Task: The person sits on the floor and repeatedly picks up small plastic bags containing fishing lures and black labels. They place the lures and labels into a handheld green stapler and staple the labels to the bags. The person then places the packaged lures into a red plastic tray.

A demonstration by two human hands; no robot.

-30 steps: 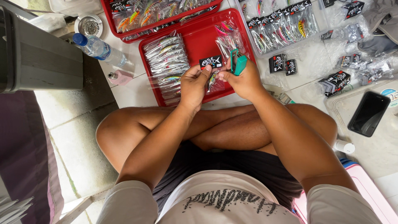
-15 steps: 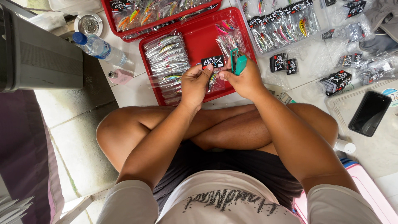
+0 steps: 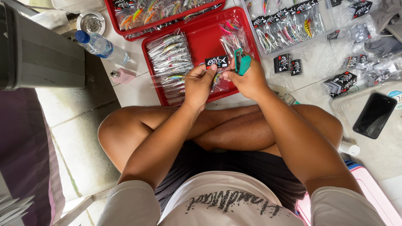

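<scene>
**Bagged lure held at a red tray, stapler in the right hand**

Far left, at 9 o'clock from the hands, a grey bin [image 3: 39,54] stands on the tiled floor. A water bottle [image 3: 101,46] lies just beside it at its 3 o'clock, cap toward the bin, and a small pink bottle [image 3: 122,75] lies below that, near the tray edge. Judged from this layout, these sit outside the working zone, clear of the arms.

The red tray [image 3: 205,33] lies directly ahead of the crossed legs, at 12 o'clock from the body. A fanned stack of clear bagged lures [image 3: 169,56] fills its left half, within short reach of the left hand.

The left hand [image 3: 199,83] is raised over the tray's near edge, forearm running up from 7 o'clock. Its fingers are closed, thumb and forefinger pinching a black header card [image 3: 217,61] on top of a clear lure bag [image 3: 218,81], which hangs between the two hands.

The right hand [image 3: 249,79] meets it from 5 o'clock, touching the same bag. Its fingers are closed around a green stapler [image 3: 242,62] pointing toward 12 o'clock, just beside the card; the card is likely held flat for this tool.

At 2 o'clock, a clear tray of packed lures [image 3: 289,27]; at 3 o'clock, loose black header cards [image 3: 341,81] and a phone [image 3: 374,115] lying face up.
</scene>
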